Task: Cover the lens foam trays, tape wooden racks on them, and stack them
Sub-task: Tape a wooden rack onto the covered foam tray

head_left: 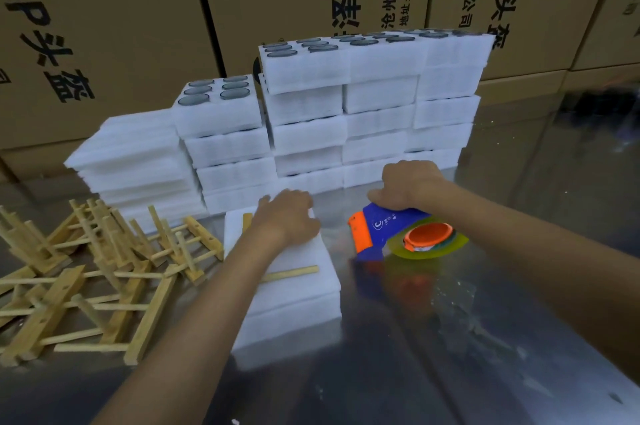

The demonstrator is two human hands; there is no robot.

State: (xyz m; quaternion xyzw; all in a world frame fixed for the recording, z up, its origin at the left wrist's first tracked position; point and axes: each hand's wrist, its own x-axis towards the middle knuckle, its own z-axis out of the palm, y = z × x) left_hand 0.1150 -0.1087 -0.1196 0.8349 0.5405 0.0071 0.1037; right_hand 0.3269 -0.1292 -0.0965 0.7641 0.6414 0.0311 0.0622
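A covered white foam tray [294, 289] lies in front of me on the metal table, with a wooden rack [291, 273] lying across its top. My left hand [287, 217] rests on the far end of the tray and rack, fingers bent over it. My right hand [408, 184] grips the handle of a blue and orange tape dispenser [388, 229] lying on the table to the right of the tray. A roll with an orange core [427, 237] sits in the dispenser.
Stacks of foam trays holding round lenses [374, 106] stand behind, with plain foam covers [135, 154] stacked at the left. A heap of wooden racks [100, 269] lies at the left. Cardboard boxes [104, 26] form the back wall. The shiny table [485, 338] extends to the right.
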